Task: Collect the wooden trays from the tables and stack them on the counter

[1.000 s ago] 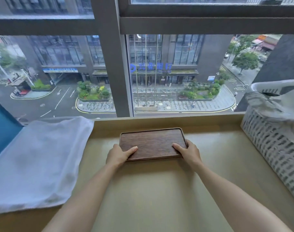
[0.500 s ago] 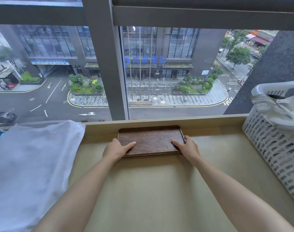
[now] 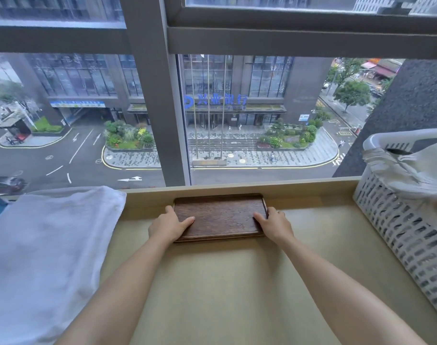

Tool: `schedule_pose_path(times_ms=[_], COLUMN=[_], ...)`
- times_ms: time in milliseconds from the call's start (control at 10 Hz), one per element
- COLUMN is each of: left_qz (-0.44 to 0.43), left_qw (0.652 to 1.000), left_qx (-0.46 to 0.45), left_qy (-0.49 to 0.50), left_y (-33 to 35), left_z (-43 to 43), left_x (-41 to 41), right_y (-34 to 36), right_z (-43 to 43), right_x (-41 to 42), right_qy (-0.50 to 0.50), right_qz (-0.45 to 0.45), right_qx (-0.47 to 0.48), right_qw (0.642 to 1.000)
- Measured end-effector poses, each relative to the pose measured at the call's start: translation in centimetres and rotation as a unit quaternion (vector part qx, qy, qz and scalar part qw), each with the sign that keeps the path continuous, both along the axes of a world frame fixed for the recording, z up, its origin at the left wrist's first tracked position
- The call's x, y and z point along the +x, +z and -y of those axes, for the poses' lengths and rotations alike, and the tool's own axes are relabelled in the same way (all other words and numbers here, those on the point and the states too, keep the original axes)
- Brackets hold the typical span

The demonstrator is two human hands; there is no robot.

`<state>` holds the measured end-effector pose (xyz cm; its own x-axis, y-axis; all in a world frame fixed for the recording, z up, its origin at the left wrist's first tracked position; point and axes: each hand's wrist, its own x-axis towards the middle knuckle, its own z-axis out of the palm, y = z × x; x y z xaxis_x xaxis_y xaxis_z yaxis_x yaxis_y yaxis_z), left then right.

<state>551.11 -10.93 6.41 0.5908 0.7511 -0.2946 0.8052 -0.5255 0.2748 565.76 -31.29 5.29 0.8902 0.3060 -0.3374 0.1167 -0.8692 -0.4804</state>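
A dark wooden tray (image 3: 220, 215) lies flat on the pale counter (image 3: 225, 282), close to the raised back edge under the window. A second tray edge shows just beneath its front rim, so it looks like a stack of two. My left hand (image 3: 166, 225) grips the tray's left end with the thumb on top. My right hand (image 3: 274, 224) grips the right end the same way. Both forearms reach in from the bottom of the view.
A white folded towel (image 3: 43, 257) covers the counter's left side. A white perforated laundry basket (image 3: 406, 235) holding cloth stands at the right. The window frame (image 3: 152, 95) rises directly behind the counter's back ledge (image 3: 299, 189).
The tray and both hands have slid away from me towards the back ledge. My grip on the two ends is unchanged.
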Motion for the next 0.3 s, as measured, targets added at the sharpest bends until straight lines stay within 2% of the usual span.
schedule_pose_path(times_ms=[200,300], left_qz=[0.016,0.053], left_qw=[0.998,0.995], left_qx=[0.047,0.082], left_qy=[-0.023,-0.038], left_y=[3.0,4.5], left_z=[0.2,0.3], left_x=[-0.5,-1.3], right_y=[2.0,3.7], right_z=[0.1,-0.1], right_x=[-0.5,-1.0], right_qy=[0.018,0.009], right_qz=[-0.019,-0.021], right_qx=[-0.006,0.004], right_qw=[1.000,1.000])
